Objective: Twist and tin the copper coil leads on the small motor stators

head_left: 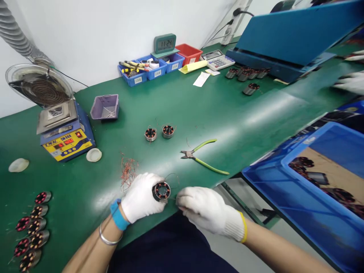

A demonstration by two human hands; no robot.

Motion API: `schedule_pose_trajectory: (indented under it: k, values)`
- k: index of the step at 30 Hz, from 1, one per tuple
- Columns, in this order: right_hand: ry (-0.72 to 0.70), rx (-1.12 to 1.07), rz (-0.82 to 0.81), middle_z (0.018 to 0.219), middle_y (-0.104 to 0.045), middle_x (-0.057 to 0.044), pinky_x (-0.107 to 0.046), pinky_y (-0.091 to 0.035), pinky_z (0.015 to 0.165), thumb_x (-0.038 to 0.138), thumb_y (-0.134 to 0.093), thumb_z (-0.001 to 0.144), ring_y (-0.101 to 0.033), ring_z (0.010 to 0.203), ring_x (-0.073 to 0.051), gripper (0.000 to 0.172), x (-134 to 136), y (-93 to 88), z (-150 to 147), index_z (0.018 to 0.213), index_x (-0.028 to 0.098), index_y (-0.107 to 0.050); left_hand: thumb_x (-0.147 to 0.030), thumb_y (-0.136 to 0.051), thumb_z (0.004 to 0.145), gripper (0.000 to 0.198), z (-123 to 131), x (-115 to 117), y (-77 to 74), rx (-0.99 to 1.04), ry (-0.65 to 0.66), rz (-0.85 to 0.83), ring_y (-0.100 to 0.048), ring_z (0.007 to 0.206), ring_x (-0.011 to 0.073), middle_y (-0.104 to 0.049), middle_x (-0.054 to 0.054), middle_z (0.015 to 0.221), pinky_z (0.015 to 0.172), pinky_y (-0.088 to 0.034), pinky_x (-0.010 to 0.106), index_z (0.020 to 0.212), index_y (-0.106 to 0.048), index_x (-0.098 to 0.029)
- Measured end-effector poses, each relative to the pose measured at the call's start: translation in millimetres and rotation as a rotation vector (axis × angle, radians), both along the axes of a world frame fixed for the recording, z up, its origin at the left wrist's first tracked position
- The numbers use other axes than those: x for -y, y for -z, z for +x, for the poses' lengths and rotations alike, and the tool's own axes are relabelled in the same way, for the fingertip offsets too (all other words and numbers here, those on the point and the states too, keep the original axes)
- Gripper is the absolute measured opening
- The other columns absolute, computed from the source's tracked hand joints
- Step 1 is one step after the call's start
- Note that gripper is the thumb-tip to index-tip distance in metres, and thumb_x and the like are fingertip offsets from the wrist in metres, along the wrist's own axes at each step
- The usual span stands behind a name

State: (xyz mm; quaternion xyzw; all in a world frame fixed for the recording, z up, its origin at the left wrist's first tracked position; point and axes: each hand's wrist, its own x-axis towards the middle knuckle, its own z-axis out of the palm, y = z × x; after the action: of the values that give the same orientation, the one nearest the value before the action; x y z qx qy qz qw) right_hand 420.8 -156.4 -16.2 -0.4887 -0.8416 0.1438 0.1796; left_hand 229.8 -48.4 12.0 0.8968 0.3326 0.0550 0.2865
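My left hand [142,197], in a white glove, is wrapped around a wound motor stator [162,190] with copper coils, its open face turned up. Thin wires stick out from the stator. Just to its right, my gloved right hand [203,208] has its fingers pinched together; what they hold, if anything, is hidden. Green-handled cutting pliers [193,154] lie beyond it with their jaws apart. A loose heap of copper wire scraps [128,171] lies beside my left hand, and two more stators [168,131] stand farther back.
At left are a solder pot [66,131], a purple tray [104,108] and several stators [38,225]. Blue tool bins [138,79] and a clock [165,43] line the wall. A blue crate [284,178] of stators stands at right. Another person's gloved hand [351,81] appears far right.
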Motion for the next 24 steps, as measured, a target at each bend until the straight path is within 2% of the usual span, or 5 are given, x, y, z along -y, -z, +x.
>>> schedule_pose_trajectory:
  k: [5,12,15,20,24]
  values:
    - [0.325,0.089,-0.160,0.118,-0.061,-0.009,-0.026,-0.042,0.053,0.029,-0.050,0.088,-0.064,0.077,-0.018,0.032,-7.5,-15.9,1.7,0.119,0.022,-0.055,-0.025,-0.064,0.060,0.018,1.2,1.3,-2.4,-0.025,0.010,0.021,-0.063,0.080,0.0252,-0.067,0.005,0.077,0.076,-0.047,0.035,0.078,-0.064,-0.022]
    - [0.234,-0.060,-0.386,0.082,-0.063,-0.003,-0.025,-0.033,0.054,0.024,-0.051,0.087,-0.057,0.068,-0.015,0.013,-25.7,-16.6,-4.5,0.082,0.020,-0.063,-0.021,-0.063,0.060,0.013,1.9,7.1,-3.8,0.016,-0.009,-0.060,-0.064,0.078,0.0243,-0.065,0.004,0.073,0.076,-0.048,0.035,0.073,-0.062,-0.021]
    - [0.230,-0.285,-0.348,0.077,-0.060,-0.002,-0.025,-0.037,0.058,0.020,-0.050,0.085,-0.054,0.067,-0.013,0.013,-25.1,-15.1,-6.0,0.074,0.019,-0.058,-0.022,-0.071,0.057,0.036,-3.8,7.3,-4.2,0.186,-0.164,-0.299,-0.065,0.082,0.0233,-0.067,0.006,0.086,0.076,-0.051,0.034,0.093,-0.063,-0.018]
    - [0.141,-0.426,-0.234,0.071,-0.055,-0.002,-0.026,-0.038,0.059,0.019,-0.044,0.087,-0.049,0.063,-0.013,0.017,-20.5,-27.8,-8.6,0.072,0.020,-0.053,-0.053,-0.060,0.075,0.051,-19.2,3.2,-3.8,0.263,-0.170,-1.194,-0.064,0.056,0.0167,-0.065,0.008,0.089,0.044,-0.045,0.025,0.108,-0.054,-0.014]
    - [0.152,-0.442,-0.405,0.070,-0.052,0.000,-0.025,-0.035,0.057,0.017,-0.048,0.080,-0.046,0.061,-0.012,0.013,-20.6,-35.2,-4.9,0.067,0.019,-0.048,-0.035,-0.066,0.072,0.052,-23.1,13.0,-16.3,0.391,-0.151,-1.049,-0.066,0.063,0.0169,-0.064,0.010,0.104,0.050,-0.051,0.027,0.120,-0.049,-0.020]
